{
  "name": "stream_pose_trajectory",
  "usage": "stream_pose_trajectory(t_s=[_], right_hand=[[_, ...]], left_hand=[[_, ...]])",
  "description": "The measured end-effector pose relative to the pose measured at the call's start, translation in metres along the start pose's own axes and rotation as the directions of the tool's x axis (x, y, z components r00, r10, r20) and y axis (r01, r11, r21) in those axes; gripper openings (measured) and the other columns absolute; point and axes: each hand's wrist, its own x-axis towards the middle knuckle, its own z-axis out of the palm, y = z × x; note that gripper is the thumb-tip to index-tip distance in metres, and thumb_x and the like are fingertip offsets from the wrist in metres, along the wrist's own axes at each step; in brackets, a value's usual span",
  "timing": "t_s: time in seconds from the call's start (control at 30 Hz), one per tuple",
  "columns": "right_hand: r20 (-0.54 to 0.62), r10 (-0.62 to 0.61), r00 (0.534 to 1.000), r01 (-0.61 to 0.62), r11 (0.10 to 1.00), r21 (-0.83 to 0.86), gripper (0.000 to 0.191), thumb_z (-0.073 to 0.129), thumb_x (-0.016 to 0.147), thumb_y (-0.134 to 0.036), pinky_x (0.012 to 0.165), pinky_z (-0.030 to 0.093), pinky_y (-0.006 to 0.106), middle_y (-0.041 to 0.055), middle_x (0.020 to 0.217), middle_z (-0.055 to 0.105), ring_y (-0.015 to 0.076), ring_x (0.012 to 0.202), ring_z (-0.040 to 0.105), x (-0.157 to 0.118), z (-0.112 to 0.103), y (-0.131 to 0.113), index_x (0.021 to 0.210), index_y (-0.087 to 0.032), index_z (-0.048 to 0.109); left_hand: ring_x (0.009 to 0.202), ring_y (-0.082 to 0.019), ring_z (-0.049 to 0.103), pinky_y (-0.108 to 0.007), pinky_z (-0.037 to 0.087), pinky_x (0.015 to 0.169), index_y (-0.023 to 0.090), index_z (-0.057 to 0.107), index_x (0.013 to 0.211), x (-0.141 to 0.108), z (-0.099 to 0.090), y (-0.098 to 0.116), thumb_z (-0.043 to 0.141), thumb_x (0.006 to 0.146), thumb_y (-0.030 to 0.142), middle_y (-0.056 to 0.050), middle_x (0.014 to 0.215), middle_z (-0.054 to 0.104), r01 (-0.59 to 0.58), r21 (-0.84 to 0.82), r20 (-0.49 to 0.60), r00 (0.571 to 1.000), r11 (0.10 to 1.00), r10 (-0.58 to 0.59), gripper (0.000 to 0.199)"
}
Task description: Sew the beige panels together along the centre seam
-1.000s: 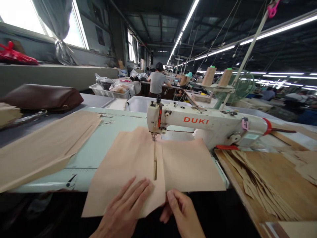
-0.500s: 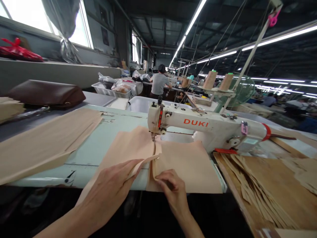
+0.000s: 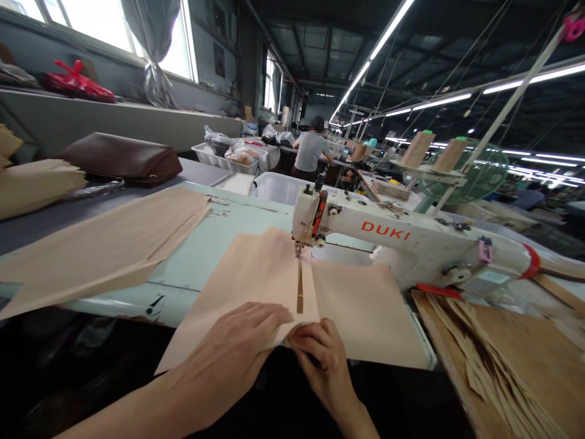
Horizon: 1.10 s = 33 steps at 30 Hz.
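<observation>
Working at the near edge of the pale green surface [image 3: 192, 262], you have the slotted beige panel [image 3: 256, 274] just ahead of both hands, its far part beneath the head of the sewing machine [image 3: 379, 235]. Your right hand [image 3: 322, 353] pinches the panel's near edge; your left hand [image 3: 233, 344] lies across it, thumb hidden, so I cannot tell whether it grips. You have one machine, one slot [image 3: 300, 286] showing in the panel, two thread cones [image 3: 418, 149], one maroon bag [image 3: 121, 158] beyond the surface's far left corner. Half a second ago your left hand held the flap folded back; now it lies flatter, the slot shows again, and your hands are closer together.
</observation>
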Motion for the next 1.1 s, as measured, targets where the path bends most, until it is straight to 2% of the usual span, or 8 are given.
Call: stream_pose_trajectory(t_s=[0.17,0.27,0.5,0.67,0.83,0.93,1.03,1.1], right_hand=[[-0.034,-0.111,0.993,0.11,0.993,-0.039,0.02,0.053,0.094,-0.014,0.075,0.039,0.036,0.0032,0.082,0.061,0.0194,0.086,0.047,-0.006,0.006,0.005,0.075,-0.018,0.06],[-0.036,-0.139,0.99,0.138,0.99,-0.038,0.022,0.047,0.093,-0.009,0.075,0.036,0.037,0.0033,0.081,0.058,0.0192,0.085,0.045,-0.008,0.01,0.009,0.075,-0.017,0.056],[-0.052,-0.125,0.991,0.124,0.992,-0.021,0.02,0.047,0.09,-0.005,0.073,0.035,0.037,0.0022,0.079,0.058,0.0184,0.083,0.045,-0.005,0.012,0.01,0.074,-0.017,0.048],[-0.049,-0.118,0.992,0.116,0.992,-0.04,0.018,0.047,0.088,-0.002,0.074,0.038,0.036,0.0018,0.082,0.06,0.0175,0.083,0.048,-0.005,0.008,0.006,0.078,-0.017,0.049],[-0.037,0.009,0.999,-0.008,1.0,0.008,0.027,0.041,0.087,-0.001,0.082,0.046,0.032,0.0045,0.101,0.061,0.0165,0.094,0.055,0.006,-0.016,-0.003,0.098,-0.02,0.057],[-0.003,0.108,0.994,-0.107,0.986,-0.128,0.039,0.039,0.089,-0.002,0.095,0.046,0.035,0.0074,0.119,0.058,0.0192,0.112,0.052,0.022,-0.02,-0.002,0.119,-0.021,0.055],[0.139,0.092,0.986,-0.049,0.956,-0.291,0.052,0.043,0.087,-0.004,0.106,0.039,0.042,0.0045,0.136,0.054,0.0225,0.125,0.047,0.034,-0.01,0.005,0.135,-0.025,0.05],[0.156,0.051,0.986,0.006,0.938,-0.346,0.056,0.045,0.084,-0.004,0.107,0.039,0.042,0.0005,0.138,0.055,0.0219,0.124,0.049,0.037,-0.001,0.014,0.135,-0.026,0.051]], left_hand=[[0.121,-0.02,0.058,-0.035,0.042,0.11,0.017,0.052,0.129,-0.018,0.03,-0.008,0.044,0.07,-0.002,-0.006,0.131,0.064,-0.21,0.279,-0.029,0.973,0.937,0.227,0.062],[0.124,-0.019,0.055,-0.034,0.041,0.11,0.014,0.053,0.128,-0.024,0.042,-0.015,0.042,0.069,-0.003,-0.006,0.132,0.063,-0.28,0.409,-0.021,0.949,0.869,0.316,0.063],[0.134,-0.019,0.047,-0.034,0.032,0.118,0.016,0.054,0.131,-0.026,0.048,-0.024,0.045,0.073,0.0,-0.003,0.141,0.056,-0.312,0.452,0.043,0.943,0.836,0.329,0.061],[0.127,-0.019,0.054,-0.031,0.038,0.113,0.014,0.055,0.13,-0.023,0.05,-0.022,0.043,0.069,0.0,-0.005,0.138,0.059,-0.331,0.44,0.015,0.932,0.835,0.362,0.064],[0.125,-0.024,0.055,-0.036,0.039,0.112,0.013,0.052,0.135,-0.022,0.037,-0.013,0.055,0.077,0.016,-0.009,0.138,0.059,-0.258,0.303,0.053,0.966,0.917,0.254,0.058],[0.129,-0.024,0.052,-0.036,0.037,0.113,0.018,0.045,0.144,-0.019,0.031,-0.016,0.059,0.084,0.022,-0.008,0.141,0.056,-0.25,0.227,0.11,0.967,0.941,0.231,0.062],[0.127,-0.02,0.054,-0.031,0.038,0.112,0.02,0.044,0.146,-0.017,0.042,-0.031,0.056,0.089,0.015,-0.005,0.14,0.057,-0.307,0.272,0.18,0.947,0.912,0.266,0.058],[0.123,-0.015,0.058,-0.024,0.038,0.111,0.022,0.049,0.142,-0.017,0.057,-0.046,0.053,0.092,0.01,-0.001,0.136,0.061,-0.365,0.34,0.165,0.93,0.867,0.327,0.052]])
